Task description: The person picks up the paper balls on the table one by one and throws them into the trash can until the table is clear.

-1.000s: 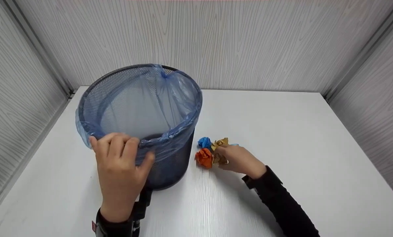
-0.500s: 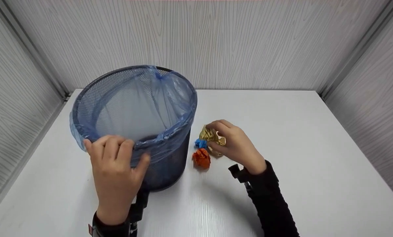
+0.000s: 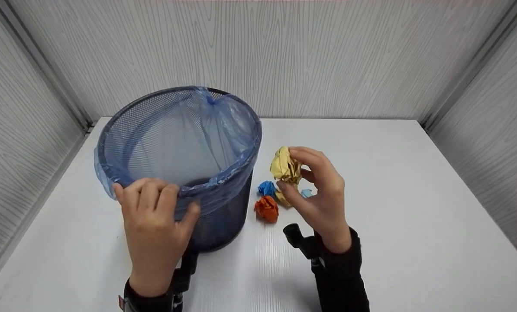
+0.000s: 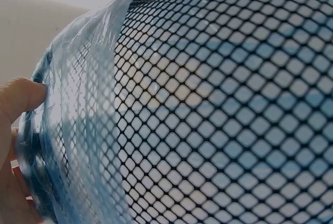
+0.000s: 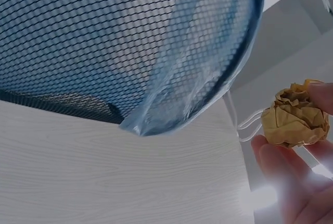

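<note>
Left hand: the left hand (image 3: pixel 154 225) sits nearest the viewer, fingers curled over the near rim of the bin and thumb pressed to the outer wall, gripping rim and liner together; in the left wrist view a fingertip (image 4: pixel 21 94) presses the plastic against the mesh.
Right hand: the right hand (image 3: pixel 321 195) is raised off the table, thumb and fingertips closed in a pinch round the yellow paper ball, wrist in a black sleeve (image 3: pixel 343 277).
Yellow paper ball: the yellow paper ball (image 3: pixel 285 167) is a tightly crumpled, mustard-yellow wad with sharp creases and folds, roughly round; it is held in the air just beside the bin's right rim, above the other wads. In the right wrist view it (image 5: pixel 294 120) sits between thumb and fingertips.
Bin: the mesh bin (image 3: pixel 224 216) is a black wire-mesh round basket, upright on the table, wider at the top.
Liner: the blue liner (image 3: pixel 241 130) is thin translucent plastic, folded out over the rim and bunched at the far edge.
Table wads: an orange paper ball (image 3: pixel 266 209) lies just beside the bin's base; a blue paper ball (image 3: pixel 266 188) lies just behind it; a pale blue scrap (image 3: pixel 306 193) shows partly behind the right hand.
Table: the white table (image 3: pixel 414 195) has a faint wood grain.
Walls: grey grained panels (image 3: pixel 327 56) enclose the back and sides.
</note>
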`<move>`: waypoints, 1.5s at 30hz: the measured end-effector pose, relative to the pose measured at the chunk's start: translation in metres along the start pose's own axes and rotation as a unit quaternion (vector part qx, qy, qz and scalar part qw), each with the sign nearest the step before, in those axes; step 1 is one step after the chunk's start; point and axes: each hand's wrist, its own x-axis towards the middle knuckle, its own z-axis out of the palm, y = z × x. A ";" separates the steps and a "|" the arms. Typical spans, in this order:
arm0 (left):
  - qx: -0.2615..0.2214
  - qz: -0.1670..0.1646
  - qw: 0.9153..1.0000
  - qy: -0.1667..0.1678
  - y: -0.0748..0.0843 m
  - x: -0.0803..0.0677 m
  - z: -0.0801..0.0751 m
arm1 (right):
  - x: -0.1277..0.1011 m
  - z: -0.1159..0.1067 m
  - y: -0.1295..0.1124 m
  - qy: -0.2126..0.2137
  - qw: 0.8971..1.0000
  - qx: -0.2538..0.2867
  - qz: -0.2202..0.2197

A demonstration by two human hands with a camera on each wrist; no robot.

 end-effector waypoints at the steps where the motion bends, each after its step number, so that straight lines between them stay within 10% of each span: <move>1: 0.000 -0.001 1.000 -0.002 0.000 0.000 0.000 | 0.000 0.000 -0.003 0.003 1.000 0.001 -0.004; 12: 0.003 -0.003 1.000 -0.006 -0.001 -0.003 -0.001 | 0.019 0.013 -0.017 -0.008 0.999 0.023 -0.036; 27: 0.008 0.000 1.000 -0.022 0.000 -0.002 -0.005 | 0.042 0.059 -0.006 -0.151 0.984 -0.022 -0.092; 45: 0.009 0.004 1.000 -0.013 -0.004 -0.002 0.000 | 0.009 0.034 0.014 -0.060 0.996 -0.042 -0.058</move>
